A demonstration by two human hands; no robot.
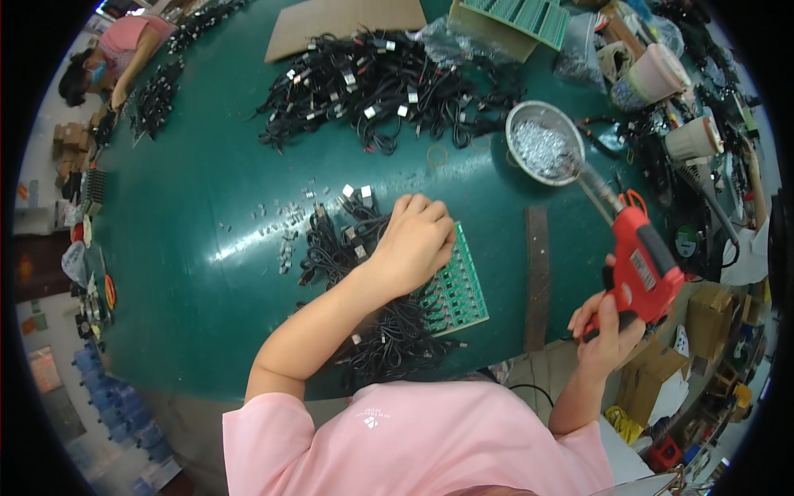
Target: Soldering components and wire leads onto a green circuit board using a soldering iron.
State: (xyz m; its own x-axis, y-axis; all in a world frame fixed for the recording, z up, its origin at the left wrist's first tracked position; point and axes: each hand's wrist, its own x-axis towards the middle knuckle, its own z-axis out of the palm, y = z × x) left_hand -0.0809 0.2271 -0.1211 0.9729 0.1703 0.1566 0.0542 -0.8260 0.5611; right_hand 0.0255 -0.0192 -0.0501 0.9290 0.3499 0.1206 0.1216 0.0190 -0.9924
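Observation:
My right hand (pixel 610 339) is wrapped round the handle of a red and black soldering gun (pixel 643 269). The gun's metal tip points up and to the left, reaching the rim of a round metal bowl (pixel 565 174) filled with silvery shavings (pixel 542 149). My left hand (pixel 416 248) is over the upper left part of a green circuit board panel (pixel 465 289), its fingers bent together; what they pinch, if anything, is hidden. Black cables (pixel 397 331) with USB plugs lie bunched beside and below that hand, some reaching the panel's left edge.
Small metal parts (pixel 289 217) lie scattered left of the cables. A dark flat bar (pixel 537 277) stands between panel and gun. Farther back are a large cable heap (pixel 356 83), cardboard (pixel 343 25) and more green panels (pixel 521 18). Another person (pixel 124 50) works at the far left.

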